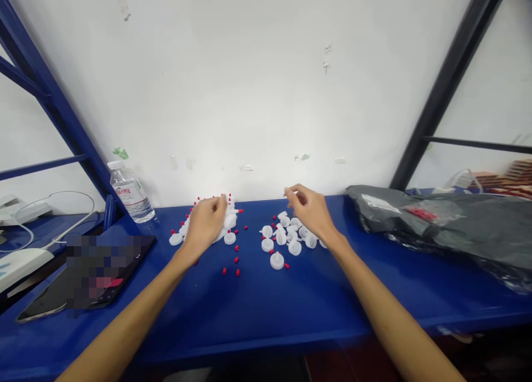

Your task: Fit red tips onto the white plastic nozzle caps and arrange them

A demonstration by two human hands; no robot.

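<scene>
My left hand is closed, its fingers curled over a group of white plastic nozzle caps with red tips. Anything between those fingers is hidden from me. On the right, my right hand hovers above a loose pile of white nozzle caps, fingers bent and pinched together. Whatever it may hold is too small to make out. Small red tips lie scattered on the blue table between the two groups. One white cap rests at the near side of the right pile.
A water bottle stands at the back left, against the blue frame. Nearer on the left lie a phone and a dark tablet. A grey plastic bag covers the table's right side. The white wall rises behind.
</scene>
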